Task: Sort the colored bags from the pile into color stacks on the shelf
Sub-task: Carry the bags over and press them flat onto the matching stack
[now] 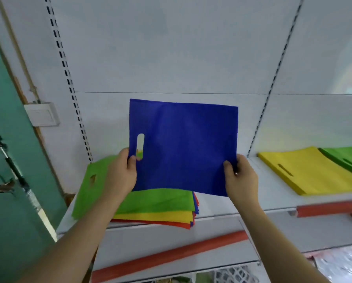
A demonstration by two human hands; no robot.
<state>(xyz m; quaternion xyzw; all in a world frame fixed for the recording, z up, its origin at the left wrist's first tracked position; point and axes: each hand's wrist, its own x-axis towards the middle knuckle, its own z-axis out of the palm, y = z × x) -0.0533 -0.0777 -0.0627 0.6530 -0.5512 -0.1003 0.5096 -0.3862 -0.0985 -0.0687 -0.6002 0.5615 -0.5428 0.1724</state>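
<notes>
A blue bag point(183, 148) stands upright above the shelf point(228, 205), held at its lower corners. The left hand point(122, 174) pinches the lower left edge, thumb on the front just below the handle slot point(140, 141), fingers behind. The right hand point(240, 178) pinches the lower right edge the same way, thumb in front. Below and behind the left fingers lies the mixed pile point(150, 209), a green bag on top. Right of the right fingers, well apart, lie a yellow stack point(309, 172) and a green stack point(348, 156).
</notes>
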